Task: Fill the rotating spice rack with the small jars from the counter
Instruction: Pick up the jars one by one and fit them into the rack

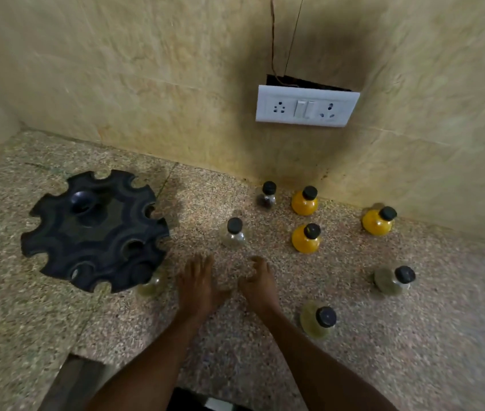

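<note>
The black rotating spice rack (96, 229) stands on the counter at the left, its rim notched with slots; one pale jar (150, 284) hangs in a slot on its near right edge. Several small black-capped jars stand to the right: a clear one (234, 236), a dark one (267, 195), three yellow ones (305, 201) (306, 238) (379, 221) and two greenish ones (394, 280) (318, 320). My left hand (195, 284) hovers with straight fingers just below the clear jar. Beside it, my right hand (257, 280) has loosely curled fingers and holds nothing.
A speckled granite counter (235, 351) runs into a beige tiled wall corner behind the jars. A white switch and socket plate (306, 105) sits on the wall above them. The counter's front edge and a dark gap lie at the bottom left.
</note>
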